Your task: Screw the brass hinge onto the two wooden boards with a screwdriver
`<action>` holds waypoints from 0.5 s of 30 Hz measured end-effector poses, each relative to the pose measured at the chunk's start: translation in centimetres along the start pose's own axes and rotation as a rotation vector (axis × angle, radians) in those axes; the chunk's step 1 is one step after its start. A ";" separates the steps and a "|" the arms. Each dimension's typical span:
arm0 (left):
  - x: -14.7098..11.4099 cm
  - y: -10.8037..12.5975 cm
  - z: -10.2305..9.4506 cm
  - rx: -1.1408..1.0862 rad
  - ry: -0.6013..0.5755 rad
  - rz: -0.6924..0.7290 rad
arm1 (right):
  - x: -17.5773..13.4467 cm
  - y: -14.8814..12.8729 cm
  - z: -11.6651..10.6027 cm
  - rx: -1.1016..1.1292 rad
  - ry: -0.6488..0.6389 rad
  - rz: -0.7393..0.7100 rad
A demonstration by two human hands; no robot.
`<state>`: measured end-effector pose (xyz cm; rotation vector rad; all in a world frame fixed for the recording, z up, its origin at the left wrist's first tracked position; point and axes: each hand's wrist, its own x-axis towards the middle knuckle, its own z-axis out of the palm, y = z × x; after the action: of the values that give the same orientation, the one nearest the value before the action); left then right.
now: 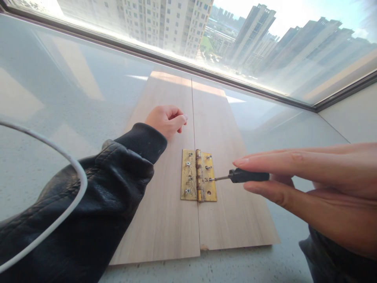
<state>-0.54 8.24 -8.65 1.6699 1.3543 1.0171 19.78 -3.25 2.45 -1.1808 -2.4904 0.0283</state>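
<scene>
**Screwdriver tip at a brass-coloured hinge on two boards**

The hinge lies between the hands, nearer the body than the left hand, straddling the seam between a left board and a right board. Its left leaf bears four cross-head screws; on its right leaf three screws stand proud, and the hole nearest the person has none. A screwdriver meets the third screw from the right, its shaft low and slanted.

The right hand pinches the black handle between thumb and fingers. The left hand is apart from it, loosely curled above the left board; whether it holds anything, I cannot tell.

To turn this screw well, the shaft should probably stand upright over the head, with steady downward pressure so the tip doesn't slip. The left hand could brace the leaf.

No brand, label or writing is legible. Beyond the left hand is a window; a white cable crosses the left sleeve.
</scene>
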 end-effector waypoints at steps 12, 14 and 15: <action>0.0 0.0 0.1 -0.011 -0.001 -0.003 | -0.9 -0.5 0.3 -0.355 0.020 0.080; 0.1 0.0 0.1 -0.011 -0.002 -0.009 | -0.7 -0.5 0.5 -0.404 0.028 0.107; 0.1 -0.1 0.1 -0.009 -0.001 -0.011 | -0.6 -0.4 0.6 -0.427 0.040 0.127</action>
<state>-0.44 8.30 -8.74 1.6544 1.3546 1.0142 19.69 -3.87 1.77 -1.4845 -2.4521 -0.5103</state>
